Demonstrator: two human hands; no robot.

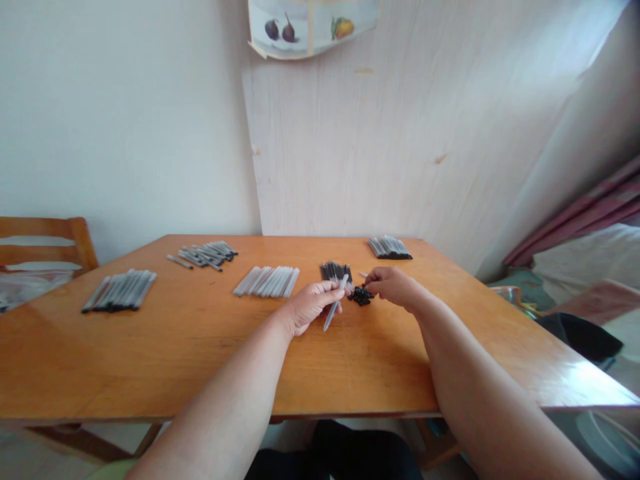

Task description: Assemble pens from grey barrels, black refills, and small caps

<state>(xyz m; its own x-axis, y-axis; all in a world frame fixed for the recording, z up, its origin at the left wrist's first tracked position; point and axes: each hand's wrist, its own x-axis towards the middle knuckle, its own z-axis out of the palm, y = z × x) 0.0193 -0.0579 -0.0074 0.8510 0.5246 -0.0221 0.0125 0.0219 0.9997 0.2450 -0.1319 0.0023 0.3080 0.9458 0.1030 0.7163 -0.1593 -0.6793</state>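
Observation:
My left hand [314,305] pinches a translucent white pen barrel [332,315], which is tilted over the middle of the table. Close to its tip lies a heap of small black pen parts [361,296]. At the heap's right edge, my right hand [391,284] has its fingertips pressed together; what they hold, if anything, is too small to make out. Behind my left hand is a row of dark, thin pen refills [334,271], partly hidden. To the left of that hand, a row of plain white pen barrels [267,281] lies side by side.
Black-ended pens lie in a bundle at the left [120,291], a loose pile at the back left [204,255] and a bundle at the back right [390,247]. The wooden table [210,360] meets the wall behind. A chair [75,243] stands left.

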